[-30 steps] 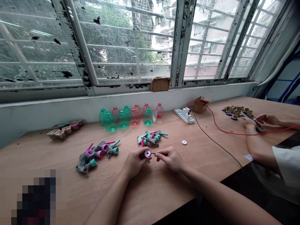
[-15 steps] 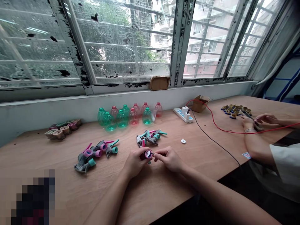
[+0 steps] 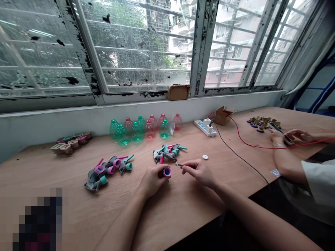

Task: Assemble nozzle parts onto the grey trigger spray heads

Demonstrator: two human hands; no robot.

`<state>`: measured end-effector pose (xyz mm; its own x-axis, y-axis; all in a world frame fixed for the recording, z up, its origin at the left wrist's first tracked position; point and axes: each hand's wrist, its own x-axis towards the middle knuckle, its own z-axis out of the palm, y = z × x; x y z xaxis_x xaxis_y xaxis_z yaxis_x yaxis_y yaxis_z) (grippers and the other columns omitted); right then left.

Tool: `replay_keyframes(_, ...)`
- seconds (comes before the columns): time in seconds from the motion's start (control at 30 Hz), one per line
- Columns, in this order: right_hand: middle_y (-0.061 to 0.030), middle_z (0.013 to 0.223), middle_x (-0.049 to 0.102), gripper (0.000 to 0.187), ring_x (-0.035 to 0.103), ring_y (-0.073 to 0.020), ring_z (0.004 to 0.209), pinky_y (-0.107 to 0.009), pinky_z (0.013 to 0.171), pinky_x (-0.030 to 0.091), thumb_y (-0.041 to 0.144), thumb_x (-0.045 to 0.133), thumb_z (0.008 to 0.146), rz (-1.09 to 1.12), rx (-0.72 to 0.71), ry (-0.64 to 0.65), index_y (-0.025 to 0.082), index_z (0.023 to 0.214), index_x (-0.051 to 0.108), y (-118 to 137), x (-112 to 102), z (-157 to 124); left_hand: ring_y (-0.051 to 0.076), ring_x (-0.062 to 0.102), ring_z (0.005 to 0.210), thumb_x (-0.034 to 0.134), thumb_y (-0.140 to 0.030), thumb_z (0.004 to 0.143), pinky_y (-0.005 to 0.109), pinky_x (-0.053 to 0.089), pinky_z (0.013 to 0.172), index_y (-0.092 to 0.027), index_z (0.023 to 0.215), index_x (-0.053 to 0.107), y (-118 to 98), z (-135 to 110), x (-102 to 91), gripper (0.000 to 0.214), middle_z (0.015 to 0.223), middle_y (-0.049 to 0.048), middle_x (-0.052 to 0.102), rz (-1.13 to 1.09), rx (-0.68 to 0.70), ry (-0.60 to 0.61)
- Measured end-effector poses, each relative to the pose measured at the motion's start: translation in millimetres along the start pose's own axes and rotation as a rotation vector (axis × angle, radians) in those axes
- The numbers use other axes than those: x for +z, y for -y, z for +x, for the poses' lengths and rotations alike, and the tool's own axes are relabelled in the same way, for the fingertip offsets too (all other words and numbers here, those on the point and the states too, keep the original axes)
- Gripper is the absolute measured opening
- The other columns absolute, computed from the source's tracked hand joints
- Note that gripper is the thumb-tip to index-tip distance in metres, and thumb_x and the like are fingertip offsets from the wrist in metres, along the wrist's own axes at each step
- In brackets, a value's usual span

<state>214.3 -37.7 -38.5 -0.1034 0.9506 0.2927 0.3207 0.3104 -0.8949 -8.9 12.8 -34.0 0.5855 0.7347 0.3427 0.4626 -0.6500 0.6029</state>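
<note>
Pink sprayer (image 3: 166, 172) in the curled left hand (image 3: 153, 180) looks light, stiff; hold its body. Right hand (image 3: 198, 171) pinches a thin tool (image 3: 179, 165).

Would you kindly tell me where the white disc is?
In the head view, the white disc lies on the table right of centre, just beyond the right hand.

– See what at the back?

– Flaking white metal window frames (image 3: 197, 52) around grimy glass panes (image 3: 115, 57), crossed by pale horizontal bars (image 3: 162, 70).

– And beyond?

– Lets in daylight; shows green leafy trees (image 3: 125, 31) and a pale building (image 3: 227, 35) with balconies (image 3: 184, 48).

– Indoors?

– Find a low white wall (image 3: 78, 118) under the frames, a broad brown wooden table (image 3: 78, 216), a blue metal frame (image 3: 323, 97) far right.
</note>
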Motion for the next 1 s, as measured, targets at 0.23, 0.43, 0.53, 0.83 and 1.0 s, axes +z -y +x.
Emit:
replay_keyframes(0.23, -0.0044, 0.072, 0.070, 0.033, 0.055, -0.0142, 0.057, -0.024, 0.052, 0.036, 0.040, 0.053, 0.082, -0.451, 0.107, -0.096, 0.016, 0.085, 0.075, -23, -90, -9, 0.016, 0.063, 0.076, 0.062, -0.021, 0.074, 0.024, 0.047, 0.067, -0.022, 0.098, 0.068, -4, 0, 1.2, 0.025, 0.088, 0.0005, 0.071, 0.050, -0.002, 0.071)
replay_keyframes(0.43, -0.0043, 0.072, 0.072, 0.034, 0.061, -0.0168, 0.062, -0.025, 0.054, 0.037, 0.041, 0.050, 0.084, -0.842, 0.211, -0.090, 0.020, 0.082, 0.076, -35, -138, -5, 0.016, 0.063, 0.076, 0.061, -0.019, 0.072, 0.023, 0.046, 0.067, -0.022, 0.098, 0.069, -5, 0, 1.7, 0.027, 0.087, 0.0006, 0.071, 0.045, 0.000, 0.093)
replay_keyframes(0.53, -0.0058, 0.081, 0.073, 0.031, 0.064, -0.0185, 0.071, -0.025, 0.055, 0.039, 0.040, 0.051, 0.085, -0.950, 0.259, -0.057, 0.022, 0.085, 0.077, -39, -139, 1, 0.015, 0.062, 0.074, 0.060, -0.019, 0.073, 0.023, 0.046, 0.066, -0.022, 0.096, 0.068, -4, -1, 1.2, 0.025, 0.085, -0.0007, 0.070, 0.052, 0.006, 0.079)
replay_keyframes(0.83, -0.0103, 0.082, 0.073, 0.026, 0.065, -0.0213, 0.078, -0.025, 0.057, 0.039, 0.038, 0.055, 0.084, -1.138, 0.304, -0.023, 0.024, 0.086, 0.077, -44, -128, 13, 0.015, 0.062, 0.074, 0.058, -0.018, 0.074, 0.023, 0.044, 0.065, -0.022, 0.097, 0.067, -4, -1, 1.3, 0.025, 0.086, -0.0003, 0.070, 0.066, 0.001, 0.088)
replay_keyframes(1.0, -0.0093, 0.083, 0.072, 0.027, 0.064, -0.0206, 0.076, -0.025, 0.053, 0.036, 0.039, 0.054, 0.084, -1.155, 0.325, -0.055, 0.026, 0.086, 0.077, -40, -129, 13, 0.015, 0.061, 0.074, 0.058, -0.018, 0.073, 0.024, 0.044, 0.066, -0.023, 0.097, 0.067, -5, -1, 1.6, 0.025, 0.086, -0.0001, 0.070, 0.078, 0.009, 0.096)
